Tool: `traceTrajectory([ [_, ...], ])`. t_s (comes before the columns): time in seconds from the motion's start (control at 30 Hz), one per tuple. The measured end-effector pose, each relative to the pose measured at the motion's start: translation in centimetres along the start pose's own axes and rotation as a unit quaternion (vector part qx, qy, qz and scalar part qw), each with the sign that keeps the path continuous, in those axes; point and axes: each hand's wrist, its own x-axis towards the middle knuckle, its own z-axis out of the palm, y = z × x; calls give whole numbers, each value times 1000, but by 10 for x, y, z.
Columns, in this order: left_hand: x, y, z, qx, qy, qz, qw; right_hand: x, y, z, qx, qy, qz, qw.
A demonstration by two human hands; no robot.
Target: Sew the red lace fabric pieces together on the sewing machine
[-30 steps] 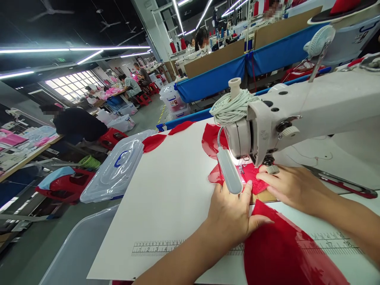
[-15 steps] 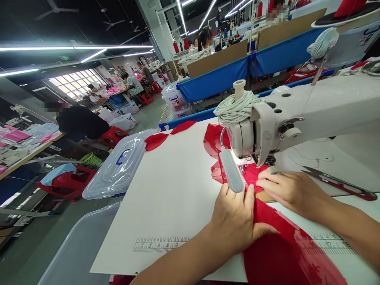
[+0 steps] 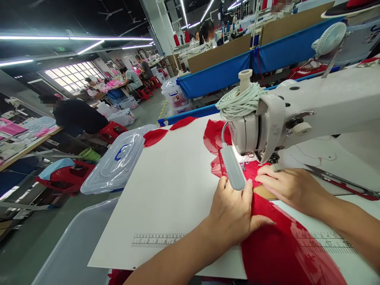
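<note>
Red fabric (image 3: pixel 276 241) runs from the table's front edge up under the head of a white sewing machine (image 3: pixel 246 134). My left hand (image 3: pixel 230 213) lies on the fabric just in front of the needle area, thumb spread out to the right and fingers reaching forward. A grey lamp (image 3: pixel 234 168) on a bent neck hides some of those fingertips. To the right, my right hand (image 3: pixel 292 188) has its fingers closed at the edge of a red lace-like piece (image 3: pixel 252 169) beside the presser foot. The needle itself is hard to make out.
Black-and-red thread snips (image 3: pixel 341 182) lie right of the machine's head. The white tabletop (image 3: pixel 166 190) carries a printed ruler (image 3: pixel 154 239). Lidded plastic bins (image 3: pixel 115 158) stand left of the table. A small fan (image 3: pixel 329 38) sits behind the machine. Co-workers sit farther off.
The view has shifted slightly, with the machine appearing a little farther right. Both hands keep nearly the same place on the fabric.
</note>
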Motion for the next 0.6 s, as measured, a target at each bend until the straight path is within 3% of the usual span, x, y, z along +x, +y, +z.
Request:
traceTrajectory([
  [0.33,4,-4,6,-34,30,-19,999,8,2,2,-27,18,3,999],
  [0.47,4,-3,5,-64,28,-24,997,13,0,-8,-9,11,-17,1000],
  [0.6,4,2,1,-69,49,-26,996,16,-6,-16,9,68,-37,997],
])
